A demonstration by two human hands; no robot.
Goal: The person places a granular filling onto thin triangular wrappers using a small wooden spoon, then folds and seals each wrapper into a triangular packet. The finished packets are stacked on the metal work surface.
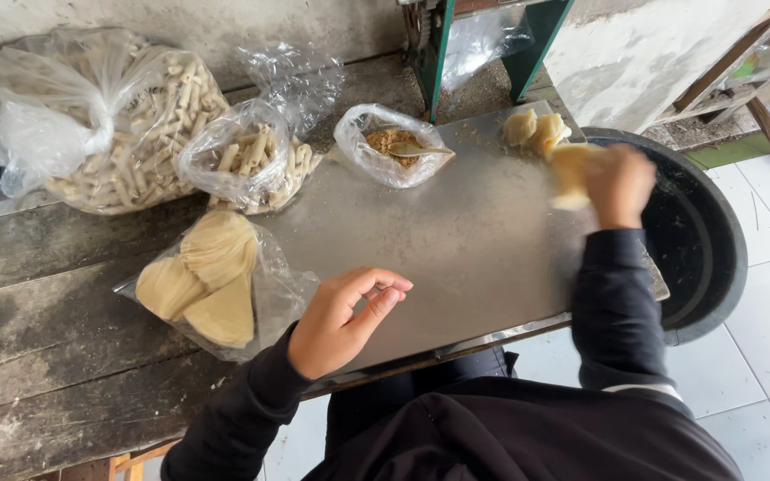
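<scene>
A pale, thin dough wrapper [570, 174], blurred, held above the metal sheet's far right corner.

stuff spread across the metal sheet [456, 240]

wrapper bag [216, 285] sits at its left edge, two roll bags [118, 125] behind that, filling bag [391, 142] at the back middle, folded pieces [536, 129] back right, basin [697, 240] beyond.

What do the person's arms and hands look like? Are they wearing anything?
Both arms are covered by long black sleeves that reach the wrists. The left hand and right hand are bare: no gloves, and no rings or watch that I can see. A thin white hem shows under the right sleeve near the elbow.
</scene>
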